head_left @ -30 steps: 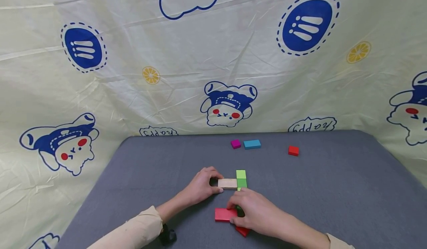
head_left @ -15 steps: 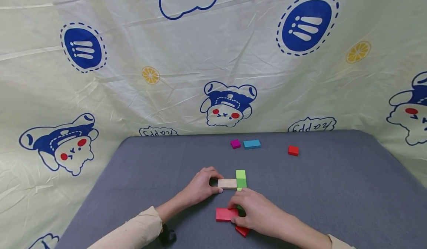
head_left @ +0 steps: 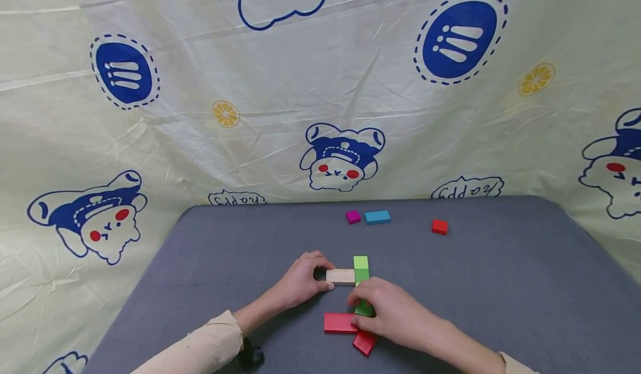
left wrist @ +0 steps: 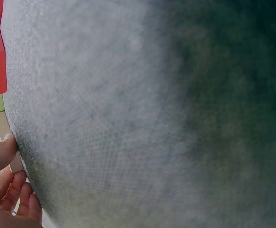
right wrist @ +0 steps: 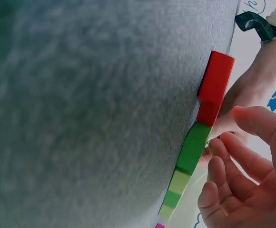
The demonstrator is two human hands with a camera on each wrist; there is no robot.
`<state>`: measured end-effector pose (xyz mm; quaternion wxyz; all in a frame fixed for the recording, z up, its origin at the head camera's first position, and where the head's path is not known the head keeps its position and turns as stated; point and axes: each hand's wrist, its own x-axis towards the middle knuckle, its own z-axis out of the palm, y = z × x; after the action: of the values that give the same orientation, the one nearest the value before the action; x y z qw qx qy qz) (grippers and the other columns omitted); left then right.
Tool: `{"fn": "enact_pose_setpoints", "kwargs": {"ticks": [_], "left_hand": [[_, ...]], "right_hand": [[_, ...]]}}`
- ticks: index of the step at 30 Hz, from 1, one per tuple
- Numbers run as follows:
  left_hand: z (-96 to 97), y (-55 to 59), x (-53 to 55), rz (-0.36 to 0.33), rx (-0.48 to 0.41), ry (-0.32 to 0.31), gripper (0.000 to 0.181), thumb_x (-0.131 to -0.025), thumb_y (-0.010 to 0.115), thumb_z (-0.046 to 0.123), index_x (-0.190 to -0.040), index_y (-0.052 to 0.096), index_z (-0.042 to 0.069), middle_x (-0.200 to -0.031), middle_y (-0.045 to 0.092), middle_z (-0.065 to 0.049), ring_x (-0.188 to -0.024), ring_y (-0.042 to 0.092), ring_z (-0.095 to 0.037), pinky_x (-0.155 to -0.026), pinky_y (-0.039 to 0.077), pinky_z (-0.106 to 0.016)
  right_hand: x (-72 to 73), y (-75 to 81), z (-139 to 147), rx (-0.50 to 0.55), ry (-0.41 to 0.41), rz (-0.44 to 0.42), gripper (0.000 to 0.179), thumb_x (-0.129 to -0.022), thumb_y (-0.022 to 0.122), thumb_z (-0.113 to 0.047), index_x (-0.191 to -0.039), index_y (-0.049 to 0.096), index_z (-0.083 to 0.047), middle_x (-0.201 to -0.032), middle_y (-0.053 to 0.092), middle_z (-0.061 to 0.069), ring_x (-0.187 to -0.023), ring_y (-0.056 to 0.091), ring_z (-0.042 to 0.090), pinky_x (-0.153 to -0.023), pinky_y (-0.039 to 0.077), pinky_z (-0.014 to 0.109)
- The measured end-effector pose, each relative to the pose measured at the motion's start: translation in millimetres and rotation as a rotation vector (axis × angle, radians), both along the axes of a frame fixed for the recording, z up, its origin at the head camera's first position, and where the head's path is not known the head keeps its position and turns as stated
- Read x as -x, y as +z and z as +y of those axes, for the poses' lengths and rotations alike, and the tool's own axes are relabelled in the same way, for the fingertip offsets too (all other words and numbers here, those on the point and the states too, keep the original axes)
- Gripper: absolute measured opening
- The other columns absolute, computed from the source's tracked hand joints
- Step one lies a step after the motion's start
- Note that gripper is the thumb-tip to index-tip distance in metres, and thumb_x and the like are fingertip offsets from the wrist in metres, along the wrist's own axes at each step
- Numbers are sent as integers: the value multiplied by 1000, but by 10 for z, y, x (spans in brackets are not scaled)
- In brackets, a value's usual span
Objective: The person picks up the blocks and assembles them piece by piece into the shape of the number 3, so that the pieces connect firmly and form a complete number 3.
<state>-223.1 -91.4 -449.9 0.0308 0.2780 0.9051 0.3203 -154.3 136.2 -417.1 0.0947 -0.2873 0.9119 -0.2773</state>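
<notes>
My left hand (head_left: pixel 300 280) pinches the left end of a plain wooden block (head_left: pixel 340 276) between thumb and fingers. That block's right end meets a column of green blocks, with a light green block (head_left: pixel 360 262) at the far end and a mid-green block (head_left: pixel 361 275) below it. Over the column's near part is my right hand (head_left: pixel 393 310), partly hiding a dark green block (head_left: pixel 364 308). In the right wrist view its fingers are loosely spread beside the dark green block, gripping nothing. A long red block (head_left: pixel 339 323) lies by the right thumb, and a tilted red block (head_left: pixel 364 343) touches its corner.
Toward the back of the grey table (head_left: pixel 240 240) lie a magenta block (head_left: pixel 353 217), a blue block (head_left: pixel 378 217) and a small red block (head_left: pixel 439 227). A printed curtain (head_left: pixel 280 84) hangs behind the table. A black wrist strap (head_left: pixel 250 356) is on the left wrist.
The long red block shifted slightly right. My right hand then let go of it and moved up and right, uncovering more of the dark green and tilted red blocks. The left hand stayed put.
</notes>
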Motion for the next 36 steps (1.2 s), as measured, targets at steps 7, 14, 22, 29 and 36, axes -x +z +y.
{"fn": "enact_pose_setpoints", "kwargs": {"ticks": [7, 14, 22, 29, 36], "left_hand": [[-1, -8, 9, -1, 7, -1, 25, -83, 80, 17, -107, 74, 12, -100, 62, 7, -98, 52, -14, -88, 44, -34], [-1, -21, 11, -6, 6, -1, 26, -83, 80, 17, -107, 74, 11, -101, 62, 7, -98, 52, -14, -87, 44, -33], [4, -11, 11, -8, 5, -1, 26, -83, 80, 17, -107, 74, 11, -101, 62, 7, -98, 52, -14, -87, 44, -33], [2, -12, 3, -9, 0, -4, 25, -83, 80, 16, -107, 74, 11, -100, 61, 7, -98, 52, -14, -87, 44, -33], [0, -12, 0, -10, -3, -4, 26, -83, 80, 16, -107, 74, 11, -101, 62, 6, -99, 52, -16, -87, 44, -33]], "right_hand": [[63, -17, 79, 42, -64, 40, 22, -84, 78, -25, -104, 69, -22, -96, 58, -13, -85, 53, 10, -74, 49, 31], [165, -35, 164, 63, -114, 81, 23, -85, 77, -19, -107, 70, -21, -112, 61, -8, -104, 54, 15, -90, 48, 45], [275, -38, 219, 32, -94, 94, 24, -85, 78, -19, -107, 70, -22, -110, 61, -11, -106, 52, 15, -91, 47, 45], [346, -48, 224, 45, -63, 111, 21, -86, 76, -18, -106, 69, -22, -113, 60, -10, -110, 53, 17, -93, 46, 45], [391, -68, 207, 16, -43, 119, 18, -86, 76, -17, -102, 70, -22, -111, 61, -10, -107, 54, 17, -90, 48, 45]]}}
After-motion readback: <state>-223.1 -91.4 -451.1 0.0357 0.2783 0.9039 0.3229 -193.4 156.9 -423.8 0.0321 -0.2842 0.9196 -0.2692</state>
